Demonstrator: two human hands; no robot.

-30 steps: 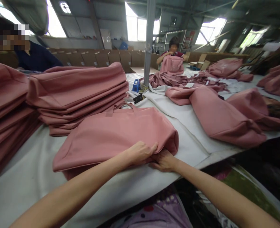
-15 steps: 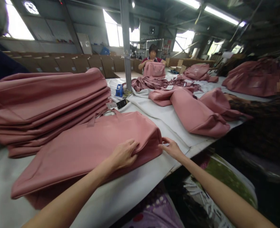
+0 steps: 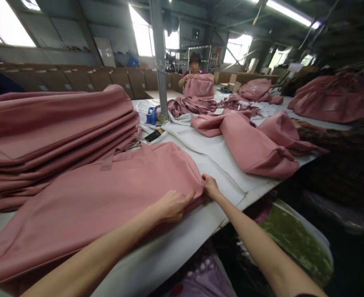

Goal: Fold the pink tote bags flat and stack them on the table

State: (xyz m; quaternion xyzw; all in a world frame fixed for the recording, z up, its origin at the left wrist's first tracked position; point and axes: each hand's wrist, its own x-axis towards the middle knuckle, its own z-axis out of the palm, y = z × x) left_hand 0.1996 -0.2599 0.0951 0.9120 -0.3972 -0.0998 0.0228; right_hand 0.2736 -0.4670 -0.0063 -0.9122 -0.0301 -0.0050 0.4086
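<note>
Head view: left hand (image 3: 172,205) closed, pinching the near right edge of a flat pink bag (image 3: 107,194) lying on the white-covered desk (image 3: 182,243). Right hand (image 3: 210,186) closed too, gripping the same bag's right corner, just beside the left. Behind the bag, touching it, a tall stack of folded pink bags (image 3: 58,128). Further right, well apart, loose stuffed pink bags (image 3: 256,148). At the desk's far end, a person (image 3: 195,66) holding another pink bag.
</note>
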